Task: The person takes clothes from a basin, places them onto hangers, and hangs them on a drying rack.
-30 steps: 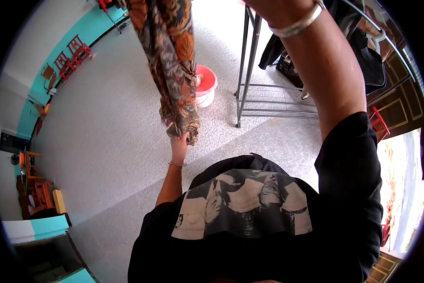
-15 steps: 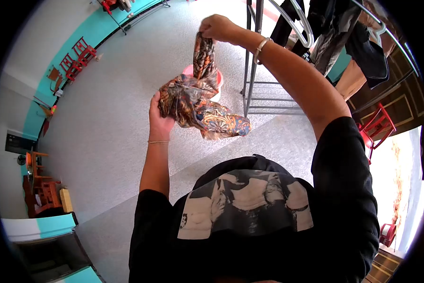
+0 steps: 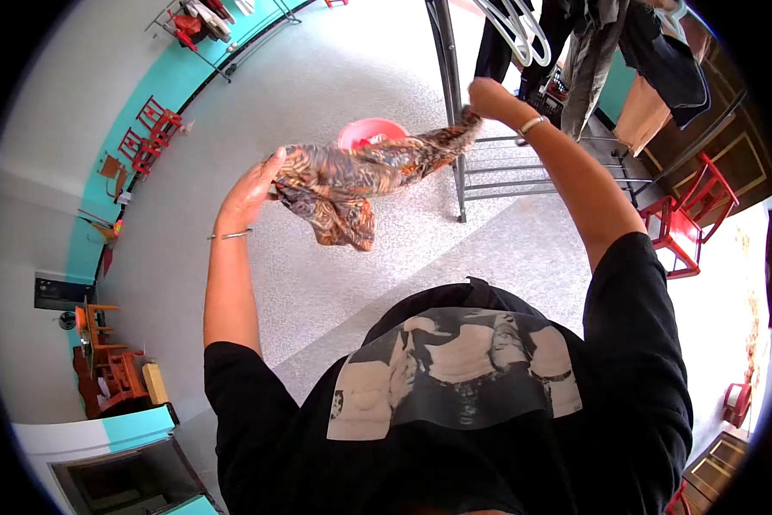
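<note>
A garment with a busy orange, brown and blue pattern (image 3: 352, 172) is stretched sideways in the air between my two hands. At its left end, my left hand (image 3: 250, 190) grips the cloth with the thumb on top. My right hand (image 3: 499, 101) is closed in a fist around the twisted right end, beside the post of a metal rack (image 3: 451, 86). A loose fold of the garment hangs below the middle. Behind it on the floor stands a pink basin (image 3: 372, 130), partly covered by the cloth, with something red inside.
White hangers (image 3: 523, 39) and dark trousers (image 3: 592, 69) hang on the rack at the upper right. A red chair (image 3: 682, 227) stands right of it. Small red chairs (image 3: 150, 133) line the left wall, with another clothes rack (image 3: 206, 60) farther back.
My right hand has swung right and down, pulling the garment from a hanging drape to a sideways stretch. My left hand has shifted left. More of the basin shows.
</note>
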Demonstrator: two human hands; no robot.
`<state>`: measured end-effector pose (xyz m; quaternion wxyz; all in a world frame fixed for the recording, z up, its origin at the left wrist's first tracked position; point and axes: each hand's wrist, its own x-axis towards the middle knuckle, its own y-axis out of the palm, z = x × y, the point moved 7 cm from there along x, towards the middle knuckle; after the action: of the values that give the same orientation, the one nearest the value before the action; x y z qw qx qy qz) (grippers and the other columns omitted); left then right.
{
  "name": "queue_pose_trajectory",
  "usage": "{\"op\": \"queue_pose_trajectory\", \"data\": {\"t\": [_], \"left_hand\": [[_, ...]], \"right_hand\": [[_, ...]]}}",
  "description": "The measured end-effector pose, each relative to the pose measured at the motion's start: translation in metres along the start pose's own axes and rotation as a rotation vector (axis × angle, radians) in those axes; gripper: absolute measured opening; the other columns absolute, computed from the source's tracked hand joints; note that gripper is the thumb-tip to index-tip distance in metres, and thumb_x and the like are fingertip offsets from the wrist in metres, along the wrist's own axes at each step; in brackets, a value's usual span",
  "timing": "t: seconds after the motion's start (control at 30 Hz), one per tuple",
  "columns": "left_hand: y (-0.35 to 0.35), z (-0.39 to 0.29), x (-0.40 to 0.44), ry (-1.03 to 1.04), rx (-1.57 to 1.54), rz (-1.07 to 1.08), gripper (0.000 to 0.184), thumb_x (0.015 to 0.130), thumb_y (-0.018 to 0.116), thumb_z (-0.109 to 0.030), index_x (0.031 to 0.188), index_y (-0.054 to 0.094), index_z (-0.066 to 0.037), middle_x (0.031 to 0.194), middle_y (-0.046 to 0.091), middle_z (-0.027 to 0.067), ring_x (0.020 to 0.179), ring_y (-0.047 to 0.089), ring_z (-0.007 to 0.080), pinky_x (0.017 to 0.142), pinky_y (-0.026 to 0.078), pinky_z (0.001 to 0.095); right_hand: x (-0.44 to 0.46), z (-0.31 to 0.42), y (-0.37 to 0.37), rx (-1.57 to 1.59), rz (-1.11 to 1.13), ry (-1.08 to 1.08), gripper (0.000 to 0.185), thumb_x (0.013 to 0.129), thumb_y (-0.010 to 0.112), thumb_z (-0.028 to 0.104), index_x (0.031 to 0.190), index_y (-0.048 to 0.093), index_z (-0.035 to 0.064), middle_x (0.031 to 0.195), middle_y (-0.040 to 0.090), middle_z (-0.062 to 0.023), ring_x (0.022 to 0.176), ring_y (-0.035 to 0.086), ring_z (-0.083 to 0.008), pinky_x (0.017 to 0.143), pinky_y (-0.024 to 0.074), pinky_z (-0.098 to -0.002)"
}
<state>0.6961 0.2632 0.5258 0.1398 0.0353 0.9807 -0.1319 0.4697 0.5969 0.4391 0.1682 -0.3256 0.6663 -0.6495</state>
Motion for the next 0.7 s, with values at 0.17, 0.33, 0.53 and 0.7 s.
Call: {"op": "queue_pose_trajectory", "data": {"t": [0.17,0.33,0.53,0.7], "left_hand": [[-0.002,0.001,0.019,0.078,-0.649,0.147,0.049,0.092,0.049,-0.045,0.114,0.056,-0.002,0.111,0.06,0.01,0.105,0.057,0.0216,0.092,0.046,0.0442],[0.036,-0.024,0.038,0.171,-0.641,0.042,0.038,0.084,0.067,-0.021,0.116,0.054,-0.005,0.11,0.061,0.0094,0.096,0.061,0.0206,0.083,0.053,0.0367],[0.094,-0.044,0.041,0.059,-0.371,0.284,0.041,0.077,0.075,-0.022,0.107,0.059,0.001,0.096,0.067,0.0101,0.083,0.065,0.018,0.075,0.055,0.0308],[0.079,-0.036,0.032,0.059,-0.378,0.367,0.055,0.073,0.078,-0.032,0.111,0.057,0.003,0.1,0.065,0.0106,0.086,0.065,0.0165,0.077,0.054,0.0306]], "right_hand": [[-0.06,0.01,0.024,0.201,0.072,0.104,0.014,0.069,0.061,0.012,0.074,0.065,-0.0007,0.076,0.065,-0.0204,0.074,0.064,-0.0355,0.07,0.0515,-0.042],[-0.049,0.131,-0.055,0.931,0.048,-0.104,0.083,0.077,0.069,0.043,0.137,0.033,-0.0012,0.123,0.049,-0.0281,0.116,0.05,-0.0355,0.095,0.044,-0.0411],[-0.022,0.179,-0.067,1.292,0.191,-0.135,0.059,0.078,0.072,0.035,0.117,0.053,-0.0043,0.101,0.063,-0.0169,0.103,0.059,-0.0213,0.088,0.0462,-0.0308],[-0.019,0.139,-0.06,1.361,0.016,0.118,0.027,0.078,0.067,0.016,0.097,0.067,-0.0033,0.083,0.069,-0.0114,0.077,0.063,-0.0141,0.072,0.0499,-0.0316]]}}
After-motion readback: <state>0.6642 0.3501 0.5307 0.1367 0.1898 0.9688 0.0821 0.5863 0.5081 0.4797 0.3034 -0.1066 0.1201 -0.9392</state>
